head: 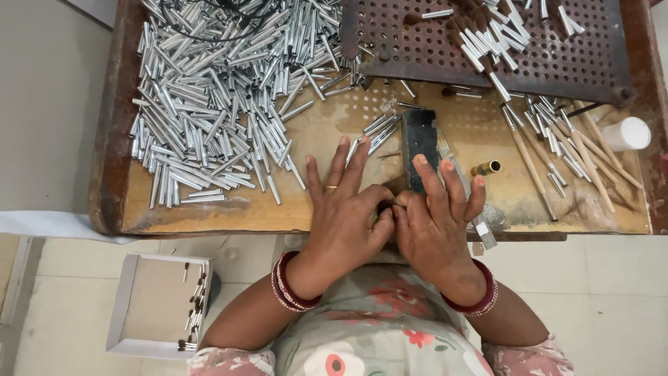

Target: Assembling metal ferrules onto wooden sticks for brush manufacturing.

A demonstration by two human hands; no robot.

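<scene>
Dark small tuft [387, 207] between fingers [379, 226]

— Any packaging near the wooden workbench [209, 216]?

— One open cardboard box [149, 306], on the floor below the bench's near left corner. It is shallow and square, with white walls and a brown inside; small dark-tipped sticks lie along its right side.

— Labels, signs, screens?

— None that I can see.
</scene>
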